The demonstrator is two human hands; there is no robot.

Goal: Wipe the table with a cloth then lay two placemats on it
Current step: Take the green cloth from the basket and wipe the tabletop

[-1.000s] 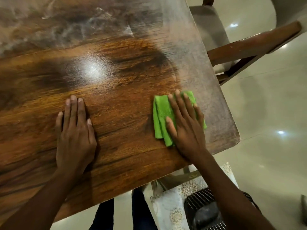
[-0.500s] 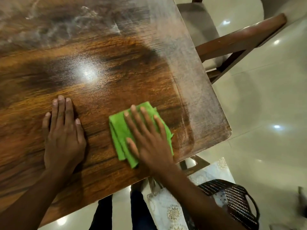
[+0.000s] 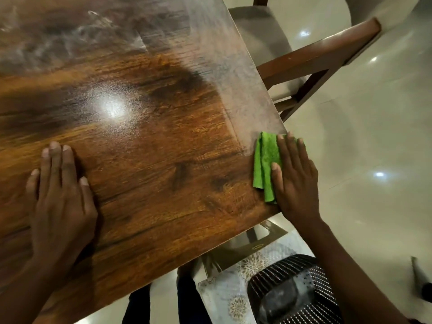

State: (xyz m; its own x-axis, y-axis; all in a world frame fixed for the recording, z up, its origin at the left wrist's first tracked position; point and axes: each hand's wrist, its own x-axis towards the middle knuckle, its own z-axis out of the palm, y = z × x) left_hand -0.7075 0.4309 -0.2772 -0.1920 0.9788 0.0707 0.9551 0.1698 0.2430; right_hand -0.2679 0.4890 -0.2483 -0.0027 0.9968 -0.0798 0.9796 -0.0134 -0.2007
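A folded green cloth [image 3: 265,163] lies at the right edge of the wooden table [image 3: 152,160], near its front right corner. My right hand [image 3: 295,176] presses flat on the cloth with fingers spread, partly past the table's edge. My left hand [image 3: 59,197] rests flat on the tabletop at the left, holding nothing. The far part of the table looks dusty and grey; the near part looks dark and glossy. A white floral placemat [image 3: 224,298] lies below the table's front edge, partly under a black mesh basket [image 3: 294,293].
A wooden chair [image 3: 311,57] with a grey seat stands against the table's right side. A shiny pale tiled floor [image 3: 374,148] spreads to the right. My legs in dark trousers [image 3: 184,298] show under the front edge.
My right hand slid the cloth left toward the middle, then back right to the table's right edge. My left hand stayed flat in place.
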